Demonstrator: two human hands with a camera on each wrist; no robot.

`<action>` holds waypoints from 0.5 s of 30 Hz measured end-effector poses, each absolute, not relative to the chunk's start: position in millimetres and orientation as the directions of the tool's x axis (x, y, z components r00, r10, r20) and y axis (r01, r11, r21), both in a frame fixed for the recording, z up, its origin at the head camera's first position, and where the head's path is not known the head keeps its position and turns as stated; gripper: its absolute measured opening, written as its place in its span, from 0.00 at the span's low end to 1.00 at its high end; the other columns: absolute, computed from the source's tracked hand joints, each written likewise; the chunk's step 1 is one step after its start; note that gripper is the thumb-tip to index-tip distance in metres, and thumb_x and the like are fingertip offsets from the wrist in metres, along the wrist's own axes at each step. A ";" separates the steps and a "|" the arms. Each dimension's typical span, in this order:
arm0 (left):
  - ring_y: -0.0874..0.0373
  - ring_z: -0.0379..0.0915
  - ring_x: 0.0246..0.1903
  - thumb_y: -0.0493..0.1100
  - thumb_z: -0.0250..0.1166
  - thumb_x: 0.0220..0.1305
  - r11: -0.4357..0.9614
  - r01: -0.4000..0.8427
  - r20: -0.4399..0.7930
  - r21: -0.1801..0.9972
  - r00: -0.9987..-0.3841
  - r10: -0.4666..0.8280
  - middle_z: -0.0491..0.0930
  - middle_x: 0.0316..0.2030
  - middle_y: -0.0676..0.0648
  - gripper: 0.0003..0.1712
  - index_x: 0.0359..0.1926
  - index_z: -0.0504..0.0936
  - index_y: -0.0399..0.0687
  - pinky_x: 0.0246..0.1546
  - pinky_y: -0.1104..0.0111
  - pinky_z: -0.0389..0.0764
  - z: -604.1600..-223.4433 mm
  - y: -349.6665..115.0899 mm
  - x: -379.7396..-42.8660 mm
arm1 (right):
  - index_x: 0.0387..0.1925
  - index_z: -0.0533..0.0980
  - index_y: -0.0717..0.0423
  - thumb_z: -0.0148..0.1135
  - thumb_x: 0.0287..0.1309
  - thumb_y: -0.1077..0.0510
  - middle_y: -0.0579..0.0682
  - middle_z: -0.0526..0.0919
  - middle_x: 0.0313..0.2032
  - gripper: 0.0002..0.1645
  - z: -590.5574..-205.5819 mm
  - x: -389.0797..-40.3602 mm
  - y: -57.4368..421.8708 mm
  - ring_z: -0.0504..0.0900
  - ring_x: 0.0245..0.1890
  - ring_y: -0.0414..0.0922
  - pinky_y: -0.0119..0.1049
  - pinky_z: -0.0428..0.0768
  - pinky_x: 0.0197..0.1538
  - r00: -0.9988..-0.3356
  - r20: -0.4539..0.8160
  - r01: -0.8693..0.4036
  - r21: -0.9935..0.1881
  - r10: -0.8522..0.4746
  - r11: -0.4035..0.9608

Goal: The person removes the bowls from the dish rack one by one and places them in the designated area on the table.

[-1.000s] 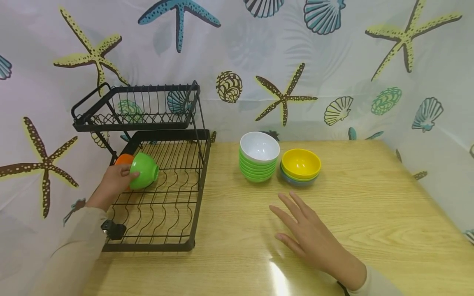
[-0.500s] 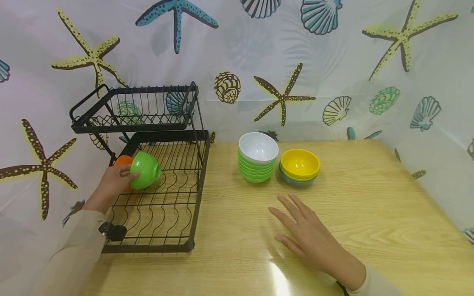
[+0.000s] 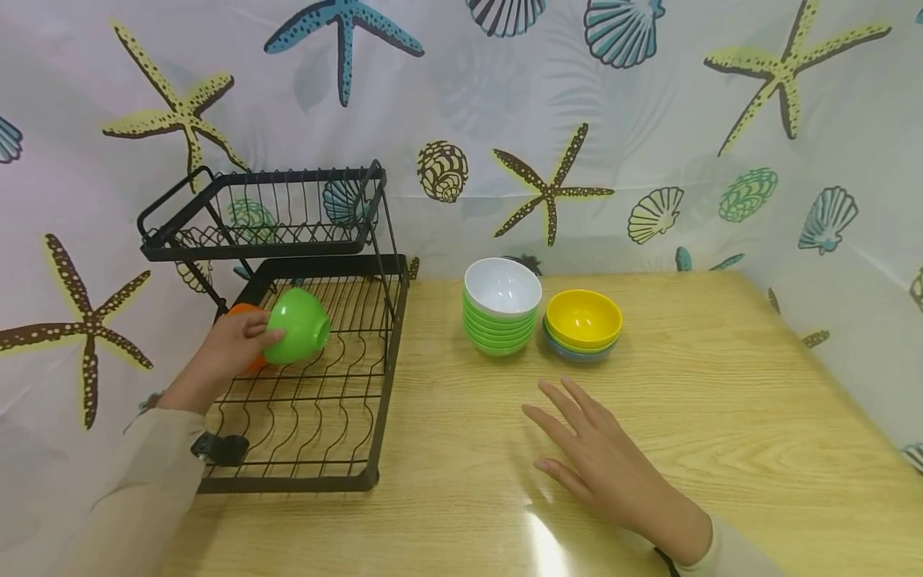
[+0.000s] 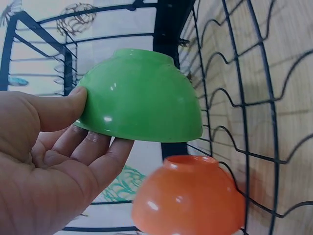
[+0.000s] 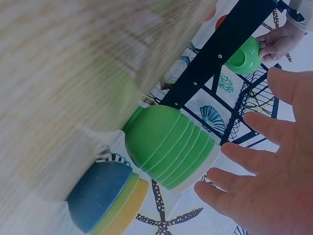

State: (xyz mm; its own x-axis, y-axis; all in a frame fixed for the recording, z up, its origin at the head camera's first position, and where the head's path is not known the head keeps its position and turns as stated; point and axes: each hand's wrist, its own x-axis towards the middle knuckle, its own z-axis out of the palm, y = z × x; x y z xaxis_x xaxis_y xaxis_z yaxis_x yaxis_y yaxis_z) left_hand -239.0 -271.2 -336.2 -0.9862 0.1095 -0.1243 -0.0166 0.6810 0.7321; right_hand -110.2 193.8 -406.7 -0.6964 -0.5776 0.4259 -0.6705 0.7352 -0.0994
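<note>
My left hand (image 3: 234,346) pinches the rim of a green bowl (image 3: 297,327), thumb on its outer side and fingers inside the rim. The bowl is tipped on its side, base toward the right, over the lower tier of the black dish rack (image 3: 382,377). Behind it an orange bowl (image 4: 190,200) stands on edge in the rack, partly hidden by the hand in the head view. My right hand (image 3: 606,465) hovers over the table with fingers spread, holding nothing. It is nearest to a stack of green bowls with a white bowl (image 3: 503,287) on top.
Right of that stack, a yellow bowl (image 3: 584,319) sits in a shorter stack above a light green and a blue bowl (image 5: 100,193). The rack's upper tier (image 3: 259,250) overhangs the back of its lower one. A patterned curtain (image 3: 649,120) borders the wooden table (image 3: 721,377).
The left hand has shifted right with the green bowl, drawing it away from the orange one and turning it slightly. The right hand stays in place.
</note>
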 end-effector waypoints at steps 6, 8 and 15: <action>0.33 0.68 0.57 0.44 0.52 0.73 0.691 0.032 -0.112 0.722 -0.980 0.163 0.65 0.61 0.24 0.33 0.69 0.56 0.26 0.47 0.57 0.82 -327.1 -258.9 -228.6 | 0.67 0.65 0.50 0.58 0.63 0.43 0.59 0.59 0.70 0.34 -407.4 -110.0 193.4 0.57 0.69 0.62 0.60 0.67 0.63 -0.696 0.422 -0.671 -0.095 -0.581 0.736; 0.35 0.72 0.54 0.42 0.53 0.73 0.692 0.052 -0.104 0.720 -0.978 0.181 0.66 0.60 0.24 0.31 0.68 0.57 0.26 0.39 0.65 0.84 -324.5 -254.7 -224.4 | 0.67 0.65 0.50 0.58 0.63 0.43 0.59 0.60 0.70 0.34 -407.5 -110.0 193.2 0.57 0.69 0.62 0.60 0.67 0.63 -0.697 0.420 -0.671 -0.094 -0.581 0.736; 0.39 0.76 0.50 0.40 0.55 0.72 0.697 0.145 -0.049 0.703 -0.967 0.250 0.72 0.57 0.27 0.29 0.66 0.62 0.28 0.42 0.61 0.84 -313.0 -238.6 -207.5 | 0.68 0.64 0.50 0.57 0.64 0.43 0.58 0.59 0.70 0.34 -407.5 -110.5 192.4 0.57 0.69 0.62 0.60 0.66 0.64 -0.696 0.419 -0.673 -0.095 -0.584 0.734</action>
